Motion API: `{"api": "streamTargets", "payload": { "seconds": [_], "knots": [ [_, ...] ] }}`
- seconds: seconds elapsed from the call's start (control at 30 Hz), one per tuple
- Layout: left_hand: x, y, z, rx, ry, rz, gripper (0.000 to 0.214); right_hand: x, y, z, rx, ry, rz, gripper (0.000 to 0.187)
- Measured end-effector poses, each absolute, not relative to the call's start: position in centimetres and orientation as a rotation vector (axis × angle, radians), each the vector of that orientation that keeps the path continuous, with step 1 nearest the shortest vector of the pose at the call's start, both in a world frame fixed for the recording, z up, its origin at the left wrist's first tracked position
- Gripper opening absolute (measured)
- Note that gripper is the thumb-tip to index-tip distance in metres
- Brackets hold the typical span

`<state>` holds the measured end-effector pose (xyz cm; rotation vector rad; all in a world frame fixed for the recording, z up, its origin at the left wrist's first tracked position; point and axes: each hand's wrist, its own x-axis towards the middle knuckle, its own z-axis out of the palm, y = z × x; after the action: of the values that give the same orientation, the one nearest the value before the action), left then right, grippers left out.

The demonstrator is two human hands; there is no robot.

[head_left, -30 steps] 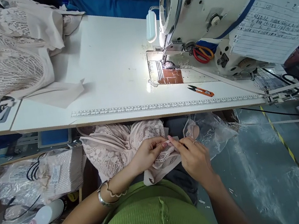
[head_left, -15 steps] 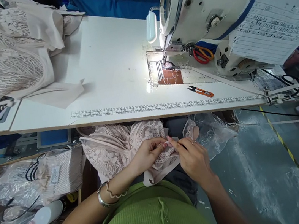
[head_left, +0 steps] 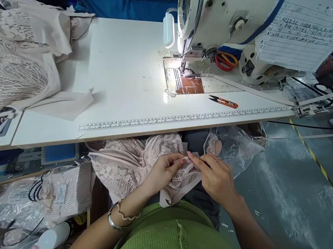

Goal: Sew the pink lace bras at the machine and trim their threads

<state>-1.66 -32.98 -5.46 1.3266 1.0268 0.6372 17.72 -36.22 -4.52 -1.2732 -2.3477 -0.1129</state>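
A pale pink lace garment (head_left: 128,165) lies in my lap below the table's front edge. My left hand (head_left: 164,170) pinches a narrow white strip at the garment's edge, fingers closed. My right hand (head_left: 216,178) meets it fingertip to fingertip, closed on the same spot, with a thin dark tool showing between its fingers. A ring sits on one right finger, and a silver bracelet (head_left: 116,217) circles my left wrist.
A white sewing machine (head_left: 229,6) stands on the white table (head_left: 118,72), its lamp lit, orange thread snips (head_left: 223,101) in front of it. Lace pieces (head_left: 4,63) are piled far left. A box of bagged goods (head_left: 38,198) and clear plastic (head_left: 241,145) flank my lap.
Barely anything moved. My fingertips shifted slightly on the strip; both hands stay at the same spot on the garment.
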Motion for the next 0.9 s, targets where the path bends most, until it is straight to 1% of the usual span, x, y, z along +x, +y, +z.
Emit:
{"api": "streamTargets", "payload": {
  "seconds": [0.27, 0.4, 0.5, 0.6, 0.73, 0.8, 0.83, 0.9],
  "knots": [
    [-1.7, -33.1, -5.5, 1.327, 1.016, 0.634, 0.041, 17.6, -36.2, -4.5, -1.296, -2.380, -0.120, 0.056],
    [-1.5, -33.1, -5.6, 1.329, 1.002, 0.644, 0.039, 17.5, -36.3, -5.1, -1.299, -2.333, 0.003, 0.053],
    [-1.1, -33.1, -5.7, 1.364, 0.981, 0.681, 0.034, 17.2, -36.5, -5.7, -1.337, -2.229, 0.237, 0.047],
    [-0.6, -33.0, -6.0, 1.488, 1.002, 0.697, 0.028, 16.7, -36.5, -6.0, -1.378, -2.022, 0.583, 0.041],
    [-0.2, -33.0, -6.4, 1.631, 0.978, 0.616, 0.034, 16.5, -36.0, -5.9, -1.283, -1.472, 1.249, 0.034],
    [-0.1, -33.2, -6.2, 1.644, 0.914, 0.596, 0.032, 16.6, -35.6, -5.6, -1.186, -1.170, 1.450, 0.032],
    [0.0, -33.2, -6.0, 1.650, 0.891, 0.588, 0.031, 16.6, -35.4, -5.4, -1.153, -1.051, 1.488, 0.035],
    [0.2, -33.3, -5.5, 1.660, 0.874, 0.573, 0.030, 16.5, -35.1, -5.0, -1.129, -0.895, 1.492, 0.051]
  ]
}}
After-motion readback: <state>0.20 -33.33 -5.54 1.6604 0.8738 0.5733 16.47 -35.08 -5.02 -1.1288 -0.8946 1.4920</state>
